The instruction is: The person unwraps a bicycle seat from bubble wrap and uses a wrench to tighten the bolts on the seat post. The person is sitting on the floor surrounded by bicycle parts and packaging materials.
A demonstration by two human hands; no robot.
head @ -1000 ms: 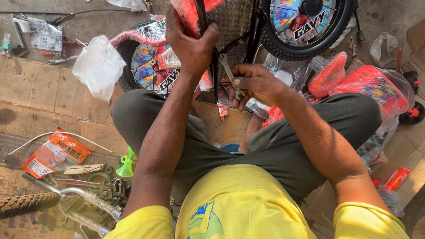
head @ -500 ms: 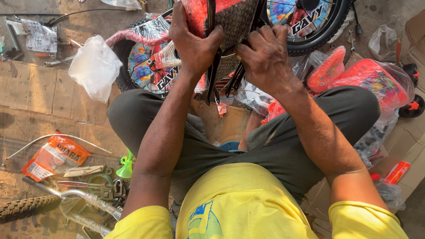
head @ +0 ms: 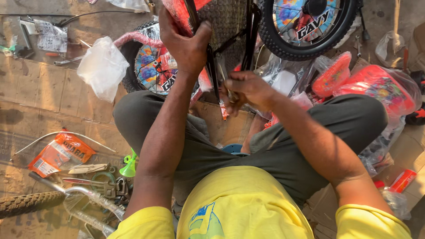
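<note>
I sit on the ground with a small children's bicycle in front of my knees. My left hand (head: 183,42) grips the black frame tube (head: 211,66) of the bicycle, beside its red plastic-wrapped part (head: 177,11). My right hand (head: 248,88) is closed around a small metal tool or part low on the frame, by the thin black stays (head: 249,44). What exactly it holds is hidden by the fingers. A black tyre with a colourful wheel disc (head: 305,26) stands just beyond my right hand.
A second colourful wheel (head: 152,71) lies left of the frame. A crumpled clear plastic bag (head: 102,66) lies further left. Red plastic parts in wrapping (head: 376,88) lie at the right. An orange packet (head: 62,152), pliers (head: 99,186), a green horn (head: 129,166) and a knobbly tyre (head: 26,203) lie at lower left.
My right hand dropped from the upper frame to a lower spot on it. My left hand kept its grip on the frame tube. The view shifted slightly.
</note>
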